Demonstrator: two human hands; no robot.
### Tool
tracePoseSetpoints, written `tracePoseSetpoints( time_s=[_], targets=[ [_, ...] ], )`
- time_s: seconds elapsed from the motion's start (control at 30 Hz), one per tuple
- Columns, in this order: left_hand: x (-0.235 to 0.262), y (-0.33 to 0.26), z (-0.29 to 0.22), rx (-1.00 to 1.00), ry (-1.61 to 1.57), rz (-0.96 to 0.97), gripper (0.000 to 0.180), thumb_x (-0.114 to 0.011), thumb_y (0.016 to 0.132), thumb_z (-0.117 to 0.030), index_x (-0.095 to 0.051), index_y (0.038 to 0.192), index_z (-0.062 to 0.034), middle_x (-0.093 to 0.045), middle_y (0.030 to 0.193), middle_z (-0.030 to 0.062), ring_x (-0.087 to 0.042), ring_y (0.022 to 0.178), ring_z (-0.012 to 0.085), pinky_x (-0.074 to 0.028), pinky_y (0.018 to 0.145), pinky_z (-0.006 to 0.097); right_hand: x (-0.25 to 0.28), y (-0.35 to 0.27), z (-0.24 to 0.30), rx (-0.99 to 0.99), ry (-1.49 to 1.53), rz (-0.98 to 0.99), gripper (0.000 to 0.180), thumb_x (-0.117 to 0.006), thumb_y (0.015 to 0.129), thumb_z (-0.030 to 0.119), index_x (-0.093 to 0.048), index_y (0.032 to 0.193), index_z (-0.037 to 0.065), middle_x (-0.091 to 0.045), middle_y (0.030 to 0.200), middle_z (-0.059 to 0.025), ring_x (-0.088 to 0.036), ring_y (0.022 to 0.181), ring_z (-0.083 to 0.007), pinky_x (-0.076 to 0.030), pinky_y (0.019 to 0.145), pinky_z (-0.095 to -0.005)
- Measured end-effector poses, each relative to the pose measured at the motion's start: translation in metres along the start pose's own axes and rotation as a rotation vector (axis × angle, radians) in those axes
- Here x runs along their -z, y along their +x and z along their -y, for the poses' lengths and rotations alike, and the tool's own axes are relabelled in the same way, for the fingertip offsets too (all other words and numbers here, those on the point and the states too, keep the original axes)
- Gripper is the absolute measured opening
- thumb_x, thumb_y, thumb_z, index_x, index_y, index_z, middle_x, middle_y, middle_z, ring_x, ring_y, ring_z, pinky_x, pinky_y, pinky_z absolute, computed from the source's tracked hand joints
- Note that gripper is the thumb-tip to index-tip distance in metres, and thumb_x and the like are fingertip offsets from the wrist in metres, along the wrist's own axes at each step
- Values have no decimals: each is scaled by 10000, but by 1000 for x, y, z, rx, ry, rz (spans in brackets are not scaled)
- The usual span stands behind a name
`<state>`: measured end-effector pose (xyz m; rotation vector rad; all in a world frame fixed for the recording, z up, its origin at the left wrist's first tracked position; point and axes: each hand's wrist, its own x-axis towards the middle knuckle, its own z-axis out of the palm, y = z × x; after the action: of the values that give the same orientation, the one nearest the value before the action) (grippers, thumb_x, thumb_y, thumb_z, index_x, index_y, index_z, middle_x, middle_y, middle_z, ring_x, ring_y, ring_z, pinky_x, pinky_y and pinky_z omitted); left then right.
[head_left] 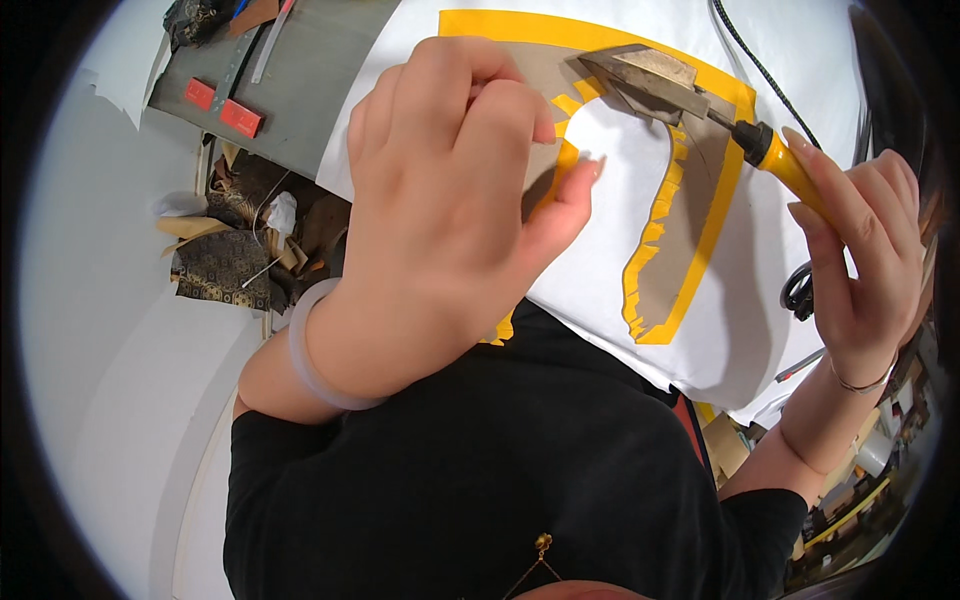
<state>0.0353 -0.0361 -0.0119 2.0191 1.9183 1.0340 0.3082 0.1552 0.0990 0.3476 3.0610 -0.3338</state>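
My right hand (870, 240) grips the yellow handle of a small electric iron (655, 85). The iron's pointed metal head rests at the far inner curve of an arch-shaped grey-brown piece (690, 225). Yellow strips edge this piece; along its inner curve the strip is snipped into small tabs, and the outer border lies smooth. Over the left side of the arch is my left hand (450, 170), its fingers bent and thumb held apart from the index finger. Nothing shows between that thumb and index finger. The hand hides much of the arch's left leg.
White paper (590, 260) lies under the piece. At the upper left a grey board (310, 75) holds a tool with red blocks (225, 107). Below it sits a heap of scraps (225, 265). A black cord (765, 75) runs along the far right.
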Motion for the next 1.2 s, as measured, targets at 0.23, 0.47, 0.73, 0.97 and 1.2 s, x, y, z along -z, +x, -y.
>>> tracePoseSetpoints(
  time_s=[0.23,0.47,0.73,0.97,1.2],
  targets=[
    [6,2,-1,134,-152,78,223,-859,899,65,-703,1046,4,-628,1237,152,-682,1046,259,-564,866,320,-4,-16,11,-52,25,-2,467,-800,916,-81,-785,1380,-27,-709,983,-114,-571,861,-256,-460,841,-409],
    [10,-1,0,170,-145,98,157,-825,947,64,-716,1051,18,-619,1279,136,-678,1046,199,-549,832,272,-4,-16,20,-62,35,9,497,-820,891,-39,-785,1386,-23,-663,933,-94,-548,845,-259,-445,842,-418],
    [5,-6,2,153,-183,55,146,-818,957,58,-712,1043,5,-637,1285,85,-598,842,84,-453,675,226,-8,-13,21,-38,110,13,496,-825,872,-11,-789,1367,-24,-628,900,-89,-521,830,-260,-425,837,-438],
    [5,-7,0,189,-228,61,156,-823,955,58,-702,1032,-3,-641,1284,68,-564,770,49,-430,649,211,-9,-11,21,-25,117,37,483,-836,870,19,-790,1348,-32,-629,887,-87,-522,821,-257,-420,835,-448],
    [5,-7,-1,176,-221,62,151,-817,960,58,-696,1027,-5,-645,1284,63,-572,765,43,-435,649,205,-11,-11,21,-4,136,37,480,-840,862,36,-797,1336,-32,-626,864,-81,-522,805,-255,-418,833,-454]
  ],
)
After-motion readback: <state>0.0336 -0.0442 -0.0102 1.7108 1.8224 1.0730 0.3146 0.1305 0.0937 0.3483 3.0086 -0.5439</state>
